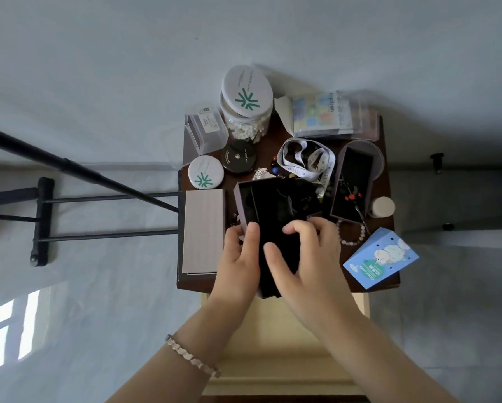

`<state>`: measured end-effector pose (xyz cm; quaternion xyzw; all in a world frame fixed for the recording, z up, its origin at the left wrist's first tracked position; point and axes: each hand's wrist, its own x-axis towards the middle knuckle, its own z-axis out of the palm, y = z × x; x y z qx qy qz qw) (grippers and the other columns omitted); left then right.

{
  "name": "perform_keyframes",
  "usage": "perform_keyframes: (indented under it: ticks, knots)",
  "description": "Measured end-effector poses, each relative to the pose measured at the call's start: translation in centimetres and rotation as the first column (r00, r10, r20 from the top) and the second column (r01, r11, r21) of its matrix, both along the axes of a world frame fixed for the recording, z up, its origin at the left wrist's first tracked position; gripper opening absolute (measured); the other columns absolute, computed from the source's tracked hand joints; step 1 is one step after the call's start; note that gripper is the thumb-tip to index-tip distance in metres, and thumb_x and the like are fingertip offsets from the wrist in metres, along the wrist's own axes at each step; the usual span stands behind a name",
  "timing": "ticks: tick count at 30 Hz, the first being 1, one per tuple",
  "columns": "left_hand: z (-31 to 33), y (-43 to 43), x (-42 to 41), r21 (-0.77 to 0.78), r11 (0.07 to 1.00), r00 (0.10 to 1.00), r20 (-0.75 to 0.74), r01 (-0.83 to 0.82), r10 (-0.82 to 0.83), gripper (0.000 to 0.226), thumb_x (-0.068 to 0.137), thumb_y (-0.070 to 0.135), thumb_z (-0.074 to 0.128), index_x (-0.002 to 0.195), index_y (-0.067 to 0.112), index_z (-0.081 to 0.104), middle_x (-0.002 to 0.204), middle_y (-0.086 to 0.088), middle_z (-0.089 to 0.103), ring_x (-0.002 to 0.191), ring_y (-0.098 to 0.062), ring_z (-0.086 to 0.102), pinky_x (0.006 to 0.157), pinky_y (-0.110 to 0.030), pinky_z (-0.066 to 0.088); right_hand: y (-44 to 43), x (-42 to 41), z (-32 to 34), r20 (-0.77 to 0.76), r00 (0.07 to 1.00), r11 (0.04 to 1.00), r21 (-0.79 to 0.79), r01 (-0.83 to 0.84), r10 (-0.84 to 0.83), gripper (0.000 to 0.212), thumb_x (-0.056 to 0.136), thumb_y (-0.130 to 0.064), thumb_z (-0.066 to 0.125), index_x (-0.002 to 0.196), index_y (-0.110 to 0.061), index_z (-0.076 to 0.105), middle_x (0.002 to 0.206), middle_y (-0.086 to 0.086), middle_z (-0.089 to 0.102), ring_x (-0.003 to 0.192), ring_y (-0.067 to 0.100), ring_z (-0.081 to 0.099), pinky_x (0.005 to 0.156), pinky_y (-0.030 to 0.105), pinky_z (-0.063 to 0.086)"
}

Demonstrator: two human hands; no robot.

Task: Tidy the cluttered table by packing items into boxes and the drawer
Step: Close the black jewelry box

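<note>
An open drawer (276, 338) shows below the arms. Above it, over the counter's (277, 132) near edge, both hands are clamped on an open, black-lined box (273, 205). The left hand (238, 257) grips its left wall, thumb inside. The right hand (308, 257) pinches the black insert (276, 234) lying in it. A grey lid (204, 231) lies just left of the box and a blue carton (380, 258) lies near right, with a bead bracelet (351, 237) between carton and box. Farther off, a second box (351, 184), also open, lies to the right, with a tape measure (305, 158) heaped behind. A white tin (205, 176) and black compact (238, 159) sit left. Farthest are a swab jar (246, 106), a clear case (206, 129) and packets (322, 113).
</note>
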<state>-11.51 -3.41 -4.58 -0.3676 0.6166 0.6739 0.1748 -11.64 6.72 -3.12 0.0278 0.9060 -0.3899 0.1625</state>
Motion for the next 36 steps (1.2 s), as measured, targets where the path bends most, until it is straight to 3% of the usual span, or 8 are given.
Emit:
perform_keyframes:
  ticks: [4, 9, 14, 18, 22, 26, 31, 36]
  knots:
    - [-0.1, 0.4, 0.4, 0.003, 1.0, 1.0, -0.027, 0.007, -0.007, 0.028, 0.094, 0.045, 0.038, 0.105, 0.024, 0.051, 0.092, 0.002, 0.062, 0.086, -0.013, 0.061, 0.077, -0.033, 0.049, 1.3, 1.4, -0.5, -0.153, 0.985, 0.996, 0.043, -0.074, 0.079, 0.033, 0.091, -0.024, 0.047, 0.123, -0.022, 0.054, 0.134, -0.002, 0.035, 0.119, 0.008, 0.032, 0.088, 0.006, 0.028]
    - [0.4, 1.4, 0.5, 0.058, 0.997, 0.996, -0.064, 0.059, -0.055, 0.025, 0.094, 0.04, 0.042, 0.111, 0.024, 0.05, 0.08, 0.014, 0.065, 0.076, 0.002, 0.063, 0.071, -0.019, 0.051, 0.8, 2.9, -1.5, -0.197, 0.98, 0.996, 0.085, -0.014, 0.031, 0.053, 0.09, -0.034, 0.03, 0.141, -0.022, 0.02, 0.148, 0.0, 0.03, 0.134, 0.016, 0.021, 0.103, 0.041, 0.035]
    - [0.7, 2.3, 0.5, 0.118, 0.987, 0.991, -0.084, 0.11, -0.101, 0.01, 0.092, 0.03, 0.052, 0.102, 0.026, 0.052, 0.088, 0.009, 0.065, 0.073, 0.01, 0.062, 0.062, -0.006, 0.048, 1.1, 2.8, -2.2, -0.246, 0.969, 0.987, 0.159, 0.011, 0.029, 0.049, 0.094, -0.03, 0.029, 0.14, -0.012, 0.026, 0.15, 0.01, 0.026, 0.138, 0.004, 0.004, 0.106, 0.037, 0.022]
    - [1.0, 3.0, 0.9, 0.202, 0.97, 0.991, -0.061, 0.133, -0.123, 0.019, 0.093, 0.027, 0.051, 0.109, 0.019, 0.057, 0.096, 0.001, 0.069, 0.085, -0.005, 0.067, 0.073, -0.018, 0.053, 2.7, 0.7, -0.5, -0.055, 0.993, 0.98, -0.176, 0.094, -0.105, 0.036, 0.096, -0.02, 0.044, 0.131, -0.024, 0.047, 0.146, -0.006, 0.034, 0.133, -0.005, 0.025, 0.104, 0.006, 0.023]
    - [0.9, 2.4, 0.4, 0.256, 0.944, 0.977, -0.02, 0.208, -0.21, 0.025, 0.091, 0.031, 0.054, 0.115, 0.026, 0.06, 0.101, 0.001, 0.072, 0.093, -0.012, 0.069, 0.079, -0.027, 0.056, 4.6, -1.0, 0.7, 0.279, 0.883, 0.709, -0.527, 0.469, -0.377, 0.033, 0.085, -0.005, 0.061, 0.1, -0.032, 0.05, 0.099, -0.009, 0.065, 0.086, -0.004, 0.065, 0.071, 0.014, 0.052]
    - [0.7, 1.8, -0.2, 0.399, 0.839, 0.918, -0.012, 0.369, -0.397, 0.047, 0.087, 0.007, 0.06, 0.128, 0.027, 0.048, 0.095, -0.006, 0.071, 0.088, -0.026, 0.071, 0.067, -0.036, 0.06, 5.7, -1.6, -0.3, 0.399, 0.736, 0.559, -0.48, 0.676, -0.547, 0.036, 0.081, -0.008, 0.067, 0.101, -0.033, 0.052, 0.099, -0.006, 0.068, 0.086, 0.006, 0.067, 0.073, 0.025, 0.055]
    - [-0.2, 2.3, -0.8, 0.216, 0.85, 0.875, -0.069, 0.481, -0.479, 0.058, 0.086, 0.003, 0.061, 0.135, 0.026, 0.038, 0.092, -0.007, 0.071, 0.07, -0.019, 0.072, 0.063, -0.031, 0.059, 5.8, -1.9, -1.7, 0.421, 0.682, 0.538, -0.42, 0.731, -0.598, 0.033, 0.083, -0.008, 0.065, 0.109, -0.027, 0.057, 0.1, -0.006, 0.068, 0.09, 0.006, 0.065, 0.081, 0.029, 0.054]
    - [-1.5, 2.7, -2.5, 0.163, 0.941, 0.946, 0.082, 0.298, -0.314, 0.024, 0.089, 0.033, 0.058, 0.113, 0.029, 0.055, 0.102, 0.0, 0.069, 0.09, -0.016, 0.069, 0.077, -0.033, 0.057, 5.9, -2.8, -2.1, 0.454, 0.822, 0.657, -0.509, 0.556, -0.343, 0.031, 0.082, -0.008, 0.065, 0.109, -0.021, 0.058, 0.1, -0.005, 0.068, 0.086, 0.003, 0.067, 0.074, 0.019, 0.054]
